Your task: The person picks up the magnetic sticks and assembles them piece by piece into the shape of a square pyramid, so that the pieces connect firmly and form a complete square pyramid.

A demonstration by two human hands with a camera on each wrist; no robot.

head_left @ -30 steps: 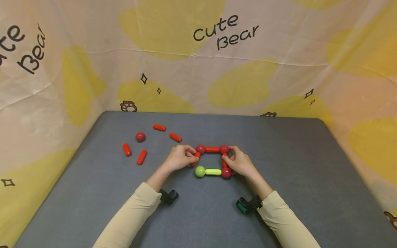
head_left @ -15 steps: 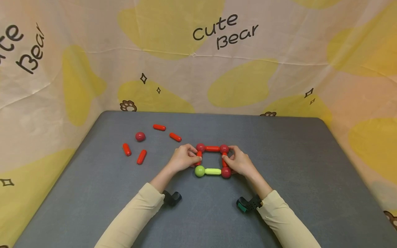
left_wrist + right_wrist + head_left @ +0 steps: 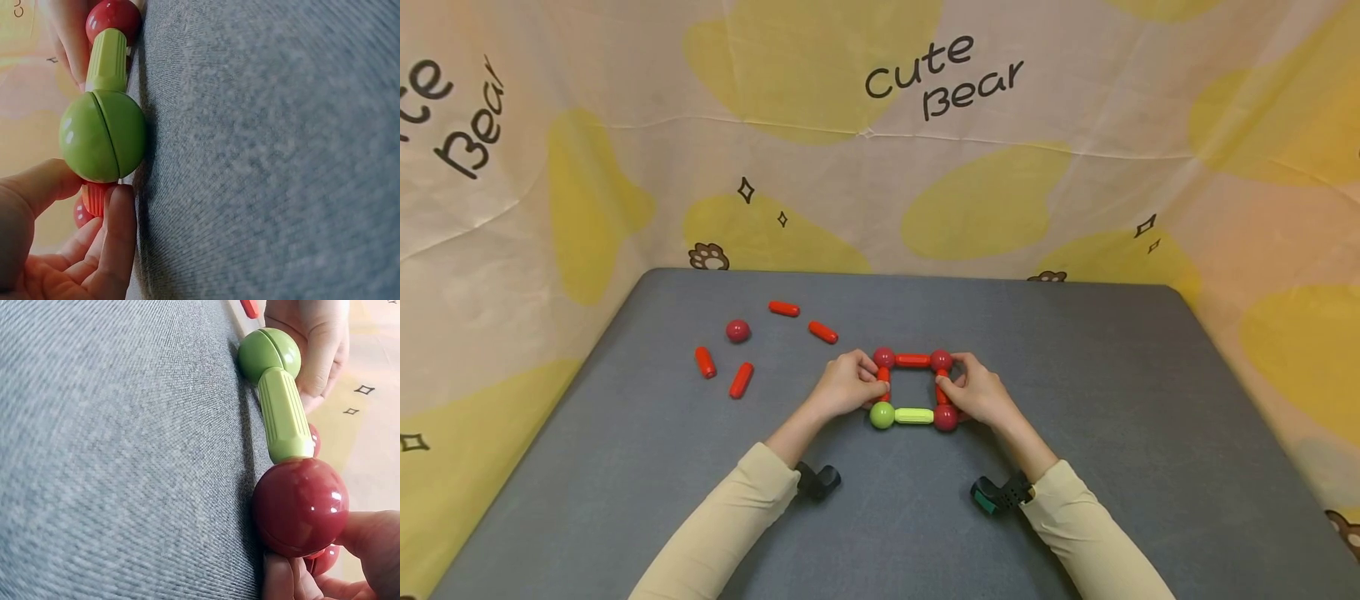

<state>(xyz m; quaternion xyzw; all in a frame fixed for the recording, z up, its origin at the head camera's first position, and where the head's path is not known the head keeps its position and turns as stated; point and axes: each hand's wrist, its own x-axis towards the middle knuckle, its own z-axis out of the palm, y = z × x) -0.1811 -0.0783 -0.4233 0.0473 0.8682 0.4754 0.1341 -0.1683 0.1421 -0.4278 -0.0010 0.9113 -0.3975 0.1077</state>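
Observation:
A four-sided frame of balls and rods lies on the grey table. Its near side is a light green rod [image 3: 914, 416] between a green ball [image 3: 882, 415] and a dark red ball [image 3: 301, 507]. A red rod [image 3: 913, 361] joins two red balls at the far side. My left hand [image 3: 845, 385] pinches the left red rod [image 3: 94, 199] between thumb and fingers, right behind the green ball. On the other side my right hand [image 3: 979, 390] holds the right red rod [image 3: 942, 388], partly hidden by the thumb, close to the near red ball.
Left of the frame lie several loose red rods, among them one rod [image 3: 823, 332] near the left hand and another rod [image 3: 741, 380] farther left. A loose red ball [image 3: 738, 331] sits among them. A printed cloth [image 3: 985, 200] hangs behind the table.
My left hand has moved slightly right, swinging the left red rod from a slant into line between the far red ball and the green ball. The right hand has stayed in place.

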